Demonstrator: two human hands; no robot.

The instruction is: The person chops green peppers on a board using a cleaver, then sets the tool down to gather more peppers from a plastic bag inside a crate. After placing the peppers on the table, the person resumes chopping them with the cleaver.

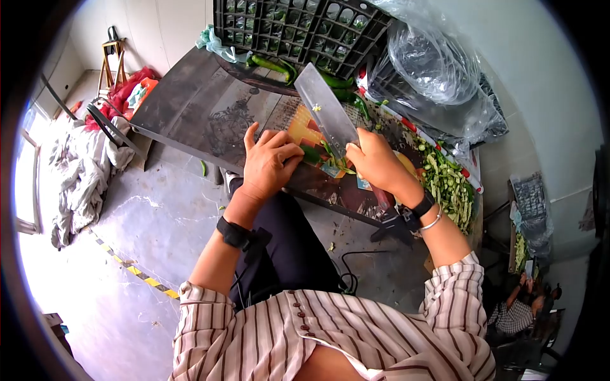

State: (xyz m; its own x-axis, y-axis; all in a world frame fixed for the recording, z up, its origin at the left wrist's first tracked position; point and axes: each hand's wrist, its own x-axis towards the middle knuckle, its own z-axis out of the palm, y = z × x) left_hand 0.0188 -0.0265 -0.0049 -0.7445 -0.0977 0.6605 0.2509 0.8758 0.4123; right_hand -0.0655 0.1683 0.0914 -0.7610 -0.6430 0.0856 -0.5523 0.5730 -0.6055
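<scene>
My right hand is closed round the handle of a cleaver, its broad grey blade raised and slanting up to the left. A green chili pepper lies on the table under the curled fingers of my left hand, which press it in place near the front edge. Thin cut pieces rest beside that pepper, below the blade. Right of my right hand, chopped green pepper is heaped along the table's edge. Whole green peppers lie at the back of the table.
A black plastic crate with peppers stands at the back of the dark table. Clear plastic bags bulge at the back right. Crumpled cloth lies on the floor to the left. Another person is at the far right.
</scene>
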